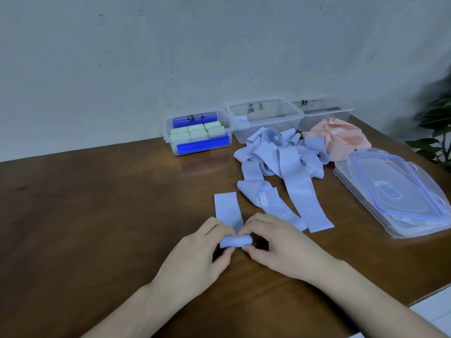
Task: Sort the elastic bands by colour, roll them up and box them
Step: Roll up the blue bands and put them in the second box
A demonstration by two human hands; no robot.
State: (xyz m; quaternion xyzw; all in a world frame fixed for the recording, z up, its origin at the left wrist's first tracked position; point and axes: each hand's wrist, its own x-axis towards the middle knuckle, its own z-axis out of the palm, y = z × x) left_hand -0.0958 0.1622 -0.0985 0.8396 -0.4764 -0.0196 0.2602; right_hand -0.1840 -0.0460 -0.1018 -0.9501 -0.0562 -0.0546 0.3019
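The head view looks down on a dark brown wooden table (97, 215) set against a pale grey wall (170, 45). Near the front edge, the left hand (195, 259) and the right hand (280, 245) meet over a pale blue flat elastic band (228, 211). Its near end is wound into a small roll (235, 241), and each hand pinches one end of that roll narrowly between thumb and curled fingers. The unrolled part of the band lies flat on the table, running straight away from the hands.

Just to the right lies a loose heap of pale blue elastic bands (278, 154), two of its strips reaching toward the right hand; whether they touch it cannot be told. Behind the heap lies a crumpled pile of pink elastic bands (339, 135).

Along the wall stand three clear plastic boxes. The left box (197, 132) holds rolled pale green bands (197, 130) between blue strips. The middle box (266, 118) holds one small blue roll (241, 119) at its left end. The right box (324, 111) stands behind the pink pile. Clear lids with blue seals (395, 191) are stacked near the table's right edge, and dark green leaves (436, 132) show beyond it.

The table's left half is bare wood, open between the hands and the left box.
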